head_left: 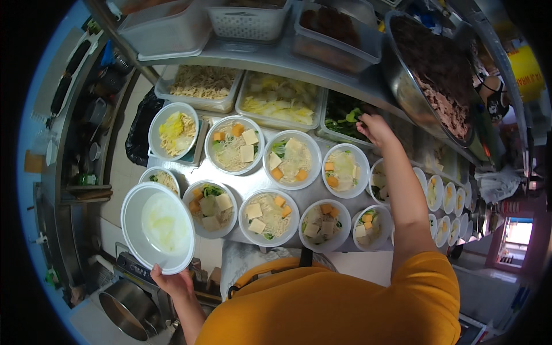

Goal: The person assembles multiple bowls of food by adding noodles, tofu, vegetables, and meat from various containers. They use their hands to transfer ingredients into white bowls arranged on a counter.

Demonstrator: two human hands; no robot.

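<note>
My left hand (174,282) grips the rim of a white plastic bowl (133,246), tilted toward me, with a pale green cabbage piece (162,221) inside. My right hand (376,129) reaches out at the back and pinches some leafy greens (352,117) above a clear tub of dark greens (339,127). Between my arms stand two rows of white bowls, such as one bowl (234,144) and another bowl (269,217), filled with noodles, tofu, orange cubes and greens. At the left, a bowl of noodles and cabbage (175,133) rests on a small scale (198,150).
A tub of noodles or mushrooms (201,83) and a tub of cut cabbage (279,100) stand along the back. Overhead runs a metal shelf (253,53) with plastic containers and a large steel bowl (405,69) of meat. A steel pot (131,310) stands lower left.
</note>
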